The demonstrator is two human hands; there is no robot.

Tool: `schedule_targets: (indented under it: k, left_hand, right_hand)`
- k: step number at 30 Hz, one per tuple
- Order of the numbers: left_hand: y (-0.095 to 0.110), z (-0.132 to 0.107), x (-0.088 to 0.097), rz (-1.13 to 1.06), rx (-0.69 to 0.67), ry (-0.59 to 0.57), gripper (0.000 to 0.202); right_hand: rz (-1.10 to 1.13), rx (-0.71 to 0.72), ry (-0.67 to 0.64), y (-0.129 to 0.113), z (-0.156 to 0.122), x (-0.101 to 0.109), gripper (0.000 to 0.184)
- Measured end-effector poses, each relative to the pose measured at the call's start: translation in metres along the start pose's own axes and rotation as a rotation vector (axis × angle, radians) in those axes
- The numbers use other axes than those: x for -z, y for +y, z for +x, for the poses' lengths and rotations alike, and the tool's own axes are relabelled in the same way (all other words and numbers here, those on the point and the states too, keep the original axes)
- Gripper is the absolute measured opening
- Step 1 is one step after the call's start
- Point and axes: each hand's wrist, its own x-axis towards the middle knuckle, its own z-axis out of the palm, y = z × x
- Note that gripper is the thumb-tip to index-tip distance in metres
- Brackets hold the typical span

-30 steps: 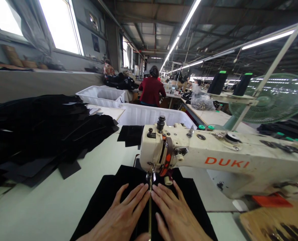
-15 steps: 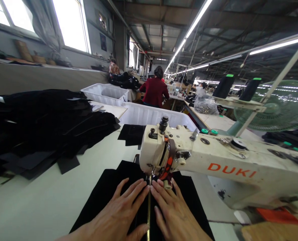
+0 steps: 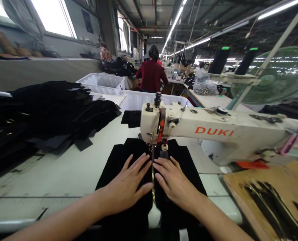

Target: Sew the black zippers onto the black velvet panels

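Left hand (image 3: 125,187) and right hand (image 3: 175,182) both flat and open, gripping nothing, on the pale surface (image 3: 63,170) by the DUKI sewing machine (image 3: 214,134), pressing black fabric (image 3: 118,157) either side of the gold zipper (image 3: 153,182), which I'd guess is roughly halfway past the presser foot (image 3: 152,152).

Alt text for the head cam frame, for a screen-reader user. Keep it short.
Two bare hands, left hand and right hand, press flat on black cloth either side of a gold strip running under the needle of a white sewing machine. A pile of black pieces lies to the left; a person in red is farther back.
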Motion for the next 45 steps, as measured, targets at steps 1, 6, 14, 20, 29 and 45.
schedule_targets:
  k: [1, 6, 14, 20, 29, 45]
  left_hand:
    - [0.010, -0.012, -0.001, -0.017, -0.035, -0.010, 0.070]
    - [0.036, -0.057, -0.020, -0.042, -0.035, 0.162, 0.072]
    - [0.019, -0.063, -0.006, -0.242, 0.103, 0.070, 0.041]
    - [0.032, -0.070, -0.030, -0.174, 0.025, 0.153, 0.070]
    - [0.019, -0.061, 0.016, -0.539, 0.216, 0.096, 0.037]
    - [0.028, -0.063, -0.016, -0.124, -0.169, 0.070, 0.066]
  right_hand:
    - [0.050, -0.004, -0.015, -0.006, -0.010, 0.000, 0.040]
    - [0.132, 0.060, -0.013, -0.025, -0.043, -0.009, 0.072]
    - [0.096, 0.153, -0.040, -0.035, -0.052, 0.005, 0.037]
    - [0.151, 0.095, 0.093, -0.041, -0.062, -0.010, 0.035]
    - [0.203, 0.120, 0.155, -0.021, -0.037, 0.006, 0.015]
    - [0.046, 0.122, 0.157, -0.044, -0.060, -0.018, 0.030]
